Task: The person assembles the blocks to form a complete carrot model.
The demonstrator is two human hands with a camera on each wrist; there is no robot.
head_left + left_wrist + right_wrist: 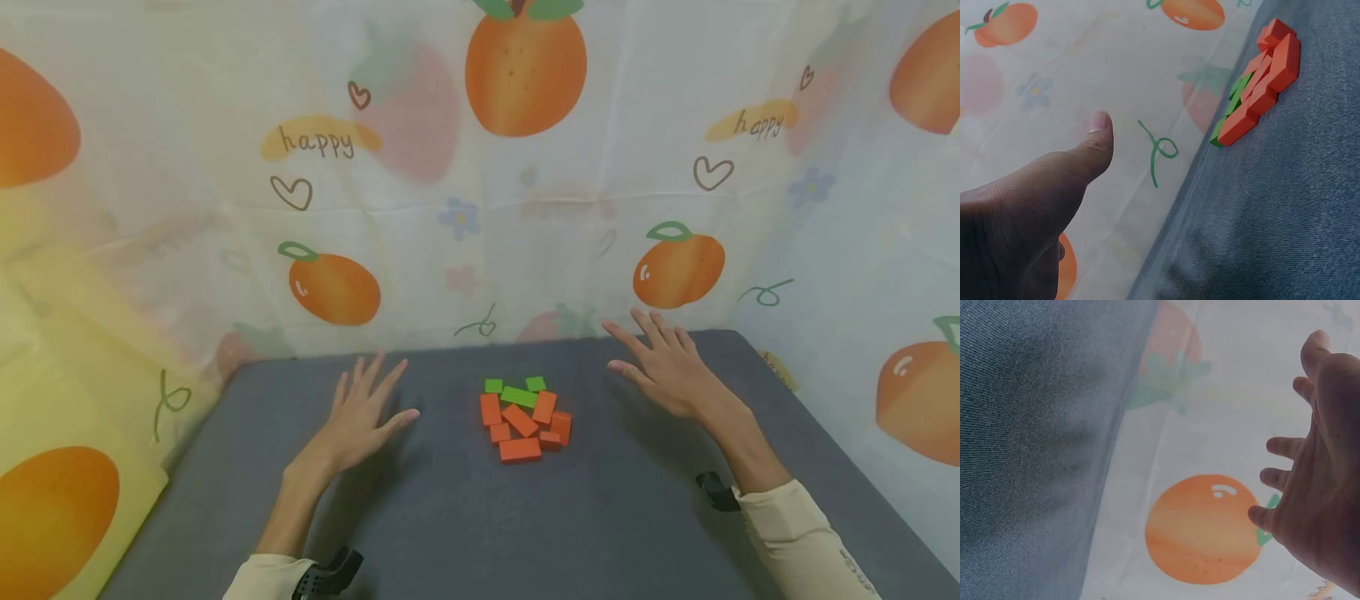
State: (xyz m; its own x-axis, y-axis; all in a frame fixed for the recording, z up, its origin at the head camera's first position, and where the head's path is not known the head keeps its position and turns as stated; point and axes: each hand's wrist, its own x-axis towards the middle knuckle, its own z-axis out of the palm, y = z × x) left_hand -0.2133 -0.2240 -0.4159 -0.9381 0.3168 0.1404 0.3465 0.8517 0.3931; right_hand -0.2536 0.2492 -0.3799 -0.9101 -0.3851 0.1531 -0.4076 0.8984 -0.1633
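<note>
Several orange and green blocks lie grouped on the dark grey table in the head view. Among them are a long green block (519, 397), a tilted orange block (520, 420) in the middle and a wide orange block (520, 450) at the near side. My left hand (362, 421) hovers left of the group with fingers spread and touches none of it. To the right, my right hand (663, 367) is also raised above the table, fingers apart and holding nothing. The left wrist view shows the same orange blocks (1285, 62) beyond the thumb; no block appears in the right wrist view.
A pale cloth (525, 250) printed with fruit, hearts and "happy" hangs behind the table (450, 533) and along both sides. Yellow light falls on its left part. Dark straps with a small device (330, 575) sit at the wrists, over cream sleeves.
</note>
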